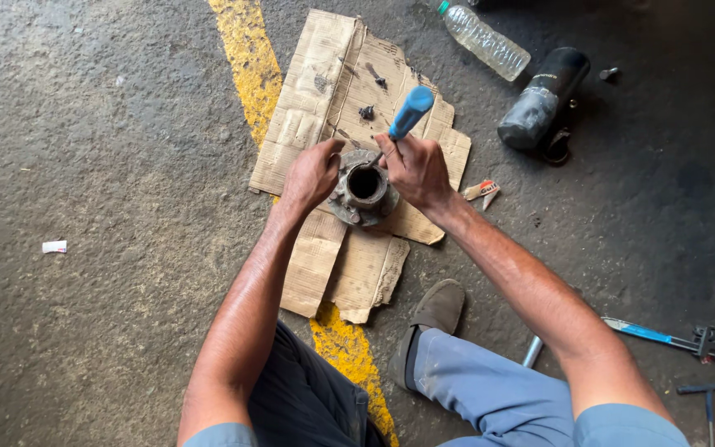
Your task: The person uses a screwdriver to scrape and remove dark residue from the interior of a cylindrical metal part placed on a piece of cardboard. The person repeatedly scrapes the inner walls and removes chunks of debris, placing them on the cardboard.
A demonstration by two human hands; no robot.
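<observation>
So the round, rusty grey metal wheel hub with the open bore in the middle (pixel 363 189) sits on a torn, flattened sheet of brown cardboard (pixel 324 99), which lies across a worn yellow painted line (pixel 250 58) on the rough concrete floor. Left hand (pixel 312 174) is curled over the hub's left edge, fingers wrapped down on the rim, bracing it. Right hand (pixel 415 168) is closed in a fist round a blue-handled screwdriver (pixel 411 112), handle sticking up and away, shaft angled down to the hub's top edge; can't really see the tip.

2 small dark bits of hardware (pixel 367 112) lie on the cardboard just past the hub. Further out there's a clear plastic water bottle (pixel 486 40) lying on its side, and next to it a black cylindrical can (pixel 542 98). Off to the right near the person's knee is a blue-handled wrench tool (pixel 676 338). Grey shoe (pixel 432 319) is planted just beside the cardboard.
</observation>
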